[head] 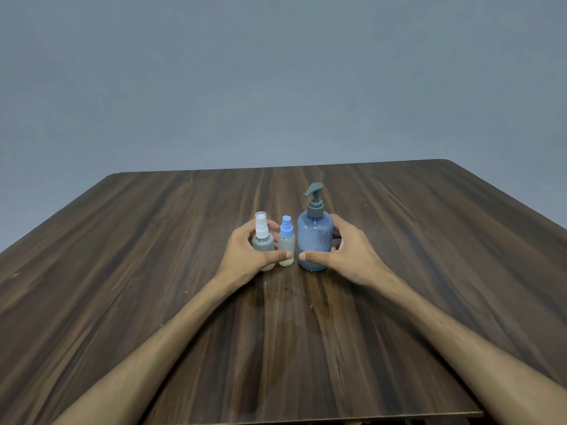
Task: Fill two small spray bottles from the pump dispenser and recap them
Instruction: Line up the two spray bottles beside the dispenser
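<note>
mid-tabletop, the left hand (245, 256) curled round the clear white-capped plastic spray bottle (263, 240); the right hand (346, 253) wrapped the blue plastic pump dispenser (315, 240). the small blue-capped bottle (286, 242) stood between. best steady the bottle upright, then uncap.

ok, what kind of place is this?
Probably a staged tabletop recording setup, not a lived-in room: a dark wood-grain table, a plain grey wall, and only three bottles, including the pump dispenser.

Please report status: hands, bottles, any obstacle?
Left hand grips white-capped bottle. Right hand grips pump dispenser. Blue-capped bottle between, capped. Nothing blocking.
</note>
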